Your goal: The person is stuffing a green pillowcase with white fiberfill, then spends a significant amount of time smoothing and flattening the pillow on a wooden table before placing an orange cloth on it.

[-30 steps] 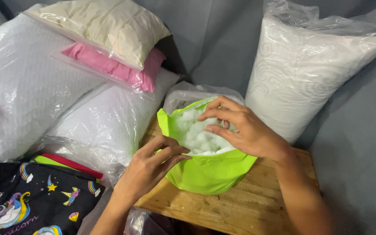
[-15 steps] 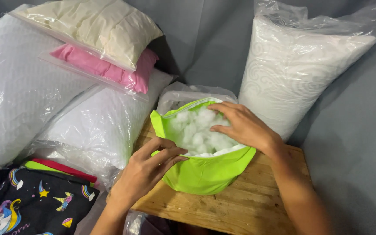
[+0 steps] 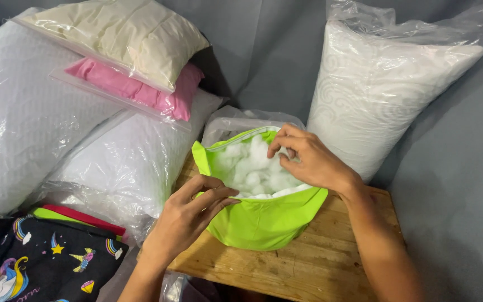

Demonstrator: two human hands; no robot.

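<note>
A lime-green cushion cover (image 3: 258, 221) is set on the wooden table (image 3: 320, 263), its mouth open and packed with white fibre filling (image 3: 252, 168). The near rim of the cover is pinched between thumb and fingers of the left hand (image 3: 188, 215), the grip narrow and closed on the fabric. Above the cover's far side, a tuft of filling is nipped by the curled fingertips of the right hand (image 3: 308, 162). Left of the cover, plastic-wrapped white pillows (image 3: 129, 162) are stacked, topped by pink (image 3: 141, 89) and cream (image 3: 124, 33) ones; right of it, a tall bagged pillow (image 3: 387, 84) is propped.
</note>
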